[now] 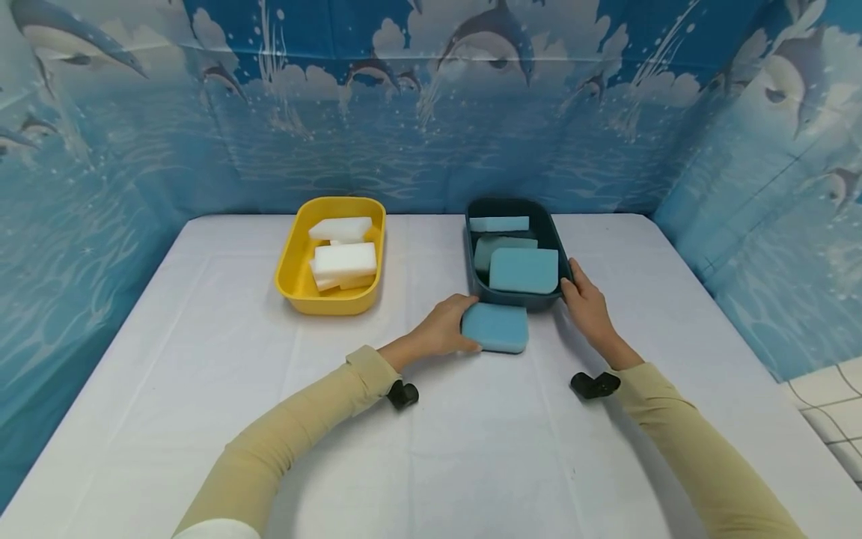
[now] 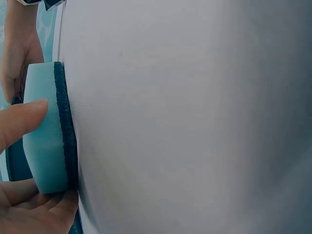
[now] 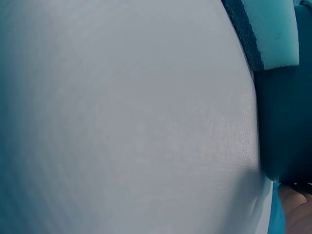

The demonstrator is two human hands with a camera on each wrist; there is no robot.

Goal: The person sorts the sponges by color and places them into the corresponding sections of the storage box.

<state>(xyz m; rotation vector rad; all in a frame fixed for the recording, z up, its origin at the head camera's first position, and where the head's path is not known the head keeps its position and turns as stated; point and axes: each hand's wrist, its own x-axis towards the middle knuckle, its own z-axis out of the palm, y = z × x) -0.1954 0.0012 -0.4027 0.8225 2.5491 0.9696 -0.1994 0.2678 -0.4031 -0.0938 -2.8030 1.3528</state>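
A blue sponge (image 1: 494, 328) with a dark scouring layer underneath lies flat on the white table, just in front of a dark teal bin (image 1: 477, 283). My left hand (image 1: 441, 328) holds the sponge from its left side, thumb at the near edge and fingers at the far one. In the left wrist view, the thumb presses the pale foam of the sponge (image 2: 44, 146). My right hand (image 1: 589, 307) grips the right wall of the bin near its front corner. Inside the bin are blue-green sponges (image 1: 524, 270), one leaning on another. The right wrist view shows only part of the right hand (image 3: 296, 209).
To the left stands a yellow bin (image 1: 330, 305) holding several white sponges (image 1: 346, 260). Both bins sit near the far edge of the white-covered table (image 1: 471, 442). A dolphin-print curtain (image 1: 417, 150) hangs behind and at the sides.
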